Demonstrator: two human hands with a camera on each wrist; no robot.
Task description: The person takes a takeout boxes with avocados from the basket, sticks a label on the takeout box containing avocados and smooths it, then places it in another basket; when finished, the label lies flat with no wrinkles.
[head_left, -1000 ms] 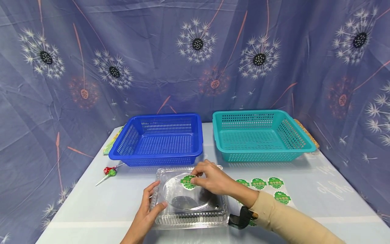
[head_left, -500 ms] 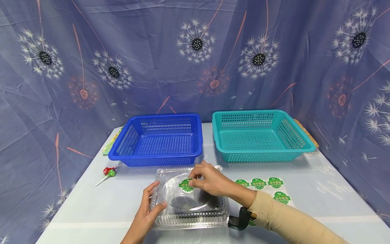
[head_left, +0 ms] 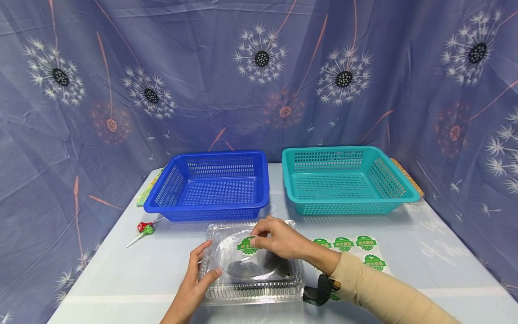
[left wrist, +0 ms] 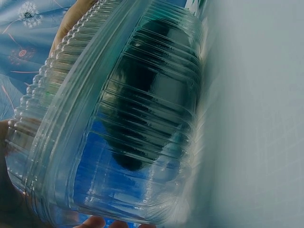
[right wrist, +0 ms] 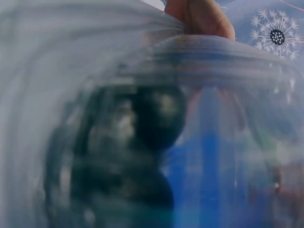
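Note:
A clear plastic clamshell box (head_left: 252, 292) with a ribbed rim lies at the table's front middle. Dark rounded items (left wrist: 152, 85) show through its wall in the left wrist view; their kind is unclear. My left hand (head_left: 191, 282) holds the box by its left side, thumb over the lid and fingers along the edge. Bent over the lid, my right hand (head_left: 279, 239) pinches the right edge of a round green sticker (head_left: 245, 246). The sticker is over the lid's oval panel; how much of it touches cannot be told. The right wrist view is blurred.
A sheet of green stickers (head_left: 366, 243) lies right of the box, partly under the right forearm. Behind stand a blue basket (head_left: 206, 209) and a teal basket (head_left: 348, 200). A red lollipop (head_left: 142, 226) and a green lollipop (head_left: 149, 229) lie at left.
My right hand and the sticker have shifted slightly left and down over the lid. My left hand and the box have stayed in place.

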